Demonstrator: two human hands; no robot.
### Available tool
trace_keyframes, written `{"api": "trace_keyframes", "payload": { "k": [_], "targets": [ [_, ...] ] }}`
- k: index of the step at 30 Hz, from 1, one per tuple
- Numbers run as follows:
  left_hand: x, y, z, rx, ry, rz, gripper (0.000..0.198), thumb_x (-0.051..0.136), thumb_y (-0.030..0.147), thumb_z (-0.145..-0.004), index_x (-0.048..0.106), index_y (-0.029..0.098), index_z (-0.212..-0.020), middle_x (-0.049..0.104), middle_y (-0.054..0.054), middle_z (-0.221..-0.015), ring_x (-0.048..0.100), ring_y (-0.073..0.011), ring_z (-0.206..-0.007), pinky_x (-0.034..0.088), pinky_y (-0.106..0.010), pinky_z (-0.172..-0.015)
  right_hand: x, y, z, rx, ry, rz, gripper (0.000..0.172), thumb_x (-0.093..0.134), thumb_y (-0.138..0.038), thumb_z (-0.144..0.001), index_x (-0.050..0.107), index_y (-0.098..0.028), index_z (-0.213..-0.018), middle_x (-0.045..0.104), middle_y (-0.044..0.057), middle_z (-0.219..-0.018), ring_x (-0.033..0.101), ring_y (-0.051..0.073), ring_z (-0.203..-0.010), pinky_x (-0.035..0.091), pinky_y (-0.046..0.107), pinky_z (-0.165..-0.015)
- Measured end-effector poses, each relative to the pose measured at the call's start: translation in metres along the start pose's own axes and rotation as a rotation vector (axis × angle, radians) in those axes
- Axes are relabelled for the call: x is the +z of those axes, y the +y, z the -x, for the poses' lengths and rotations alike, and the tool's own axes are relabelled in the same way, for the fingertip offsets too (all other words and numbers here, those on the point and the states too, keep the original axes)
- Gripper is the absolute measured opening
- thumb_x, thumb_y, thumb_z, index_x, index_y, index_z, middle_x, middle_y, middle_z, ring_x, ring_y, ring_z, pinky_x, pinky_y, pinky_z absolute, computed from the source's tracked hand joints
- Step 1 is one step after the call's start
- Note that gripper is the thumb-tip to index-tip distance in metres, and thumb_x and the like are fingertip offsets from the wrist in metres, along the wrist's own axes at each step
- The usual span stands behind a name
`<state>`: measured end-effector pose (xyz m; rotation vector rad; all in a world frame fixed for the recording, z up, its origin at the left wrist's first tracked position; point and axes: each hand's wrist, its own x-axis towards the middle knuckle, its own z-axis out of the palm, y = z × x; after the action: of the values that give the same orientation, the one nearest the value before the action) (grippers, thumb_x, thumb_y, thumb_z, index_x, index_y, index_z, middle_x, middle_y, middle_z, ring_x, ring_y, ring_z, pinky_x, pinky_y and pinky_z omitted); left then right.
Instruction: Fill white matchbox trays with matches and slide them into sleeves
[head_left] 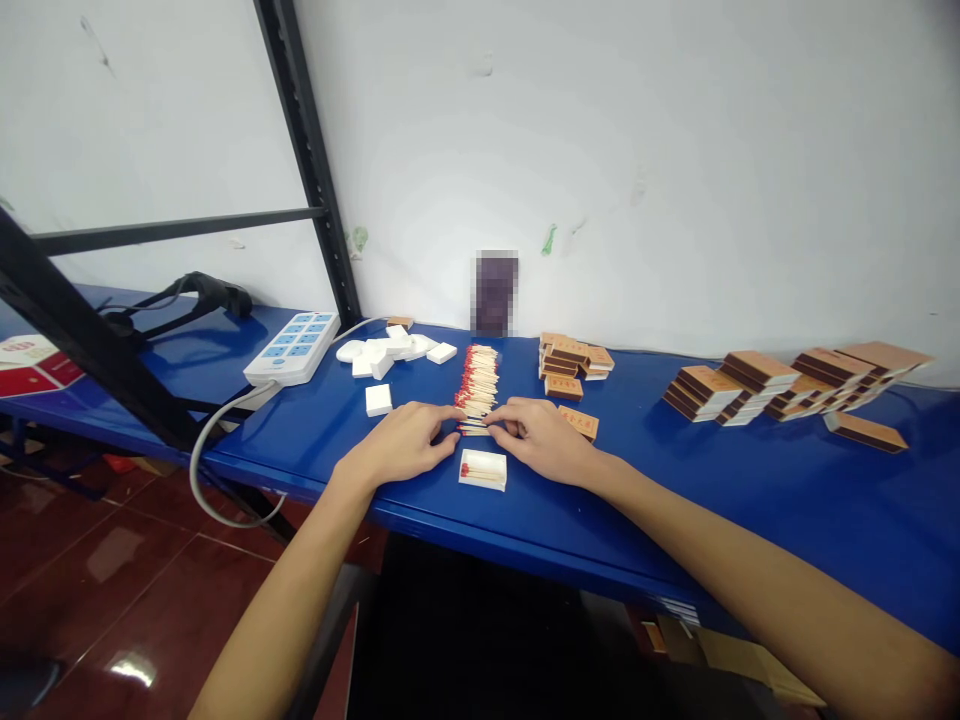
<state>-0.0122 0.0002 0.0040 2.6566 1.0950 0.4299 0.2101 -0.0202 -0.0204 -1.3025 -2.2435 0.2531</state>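
Observation:
A long row of red-tipped matches lies across the blue tabletop in front of me. My left hand has its thumb and index finger at the red heads of the nearest matches. At their plain ends are the thumb and index finger of my right hand, so a few matches sit between both hands' fingertips. Just nearer to me is a white matchbox tray with a few matches inside, heads to the left. A brown matchbox sleeve lies partly hidden behind my right hand.
White matchbox trays lie in a loose pile at the back left, beside a white power strip. Several matchboxes are heaped behind my right hand, with more stacked matchboxes farther right. A black shelf post rises at left.

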Motion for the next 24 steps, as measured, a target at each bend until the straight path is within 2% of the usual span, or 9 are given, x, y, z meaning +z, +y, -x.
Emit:
{"api": "trace_keyframes", "payload": {
  "k": [6,9,15,24],
  "targets": [
    [0.0004,-0.0009,-0.0003,0.014,0.001,0.012,0.034,0.049,0.03,-0.089,0.065,0.021,-0.118,0.054,0.004,-0.058,0.049,-0.0126,-0.053,0.033,-0.024,-0.055,-0.0009,-0.0012,0.0006,-0.006,0.003,-0.021,0.018,0.054,-0.021,-0.088,0.072,-0.018,-0.09,0.053,-0.001,-0.065,0.048,0.011,-0.06,0.034,0.025,-0.06],
    [0.0004,-0.0005,-0.0004,0.03,0.008,0.001,0.032,0.048,0.029,-0.089,0.065,0.021,-0.115,0.056,0.003,-0.059,0.05,-0.0129,-0.054,0.033,-0.024,-0.056,-0.0021,-0.0034,0.0009,0.027,-0.001,-0.041,0.018,0.056,-0.022,-0.087,0.071,-0.017,-0.095,0.053,-0.002,-0.064,0.048,0.011,-0.059,0.034,0.025,-0.059],
    [0.0013,0.0008,-0.0003,-0.031,0.038,-0.088,0.04,0.049,0.032,-0.09,0.06,0.021,-0.126,0.06,0.0,-0.065,0.057,-0.0162,-0.061,0.037,-0.026,-0.058,-0.0023,-0.0056,0.0011,0.056,-0.005,-0.017,0.025,0.058,-0.026,-0.087,0.071,-0.015,-0.105,0.056,-0.001,-0.065,0.05,0.012,-0.061,0.035,0.026,-0.06],
    [0.0036,-0.0017,0.0005,-0.022,0.041,-0.069,0.039,0.046,0.037,-0.092,0.06,0.024,-0.126,0.062,0.0,-0.068,0.059,-0.0172,-0.064,0.036,-0.026,-0.058,-0.0009,-0.0037,0.0004,0.06,-0.032,0.004,0.028,0.055,-0.028,-0.088,0.07,-0.014,-0.107,0.057,0.001,-0.068,0.051,0.013,-0.063,0.036,0.026,-0.06]
  ]
}}
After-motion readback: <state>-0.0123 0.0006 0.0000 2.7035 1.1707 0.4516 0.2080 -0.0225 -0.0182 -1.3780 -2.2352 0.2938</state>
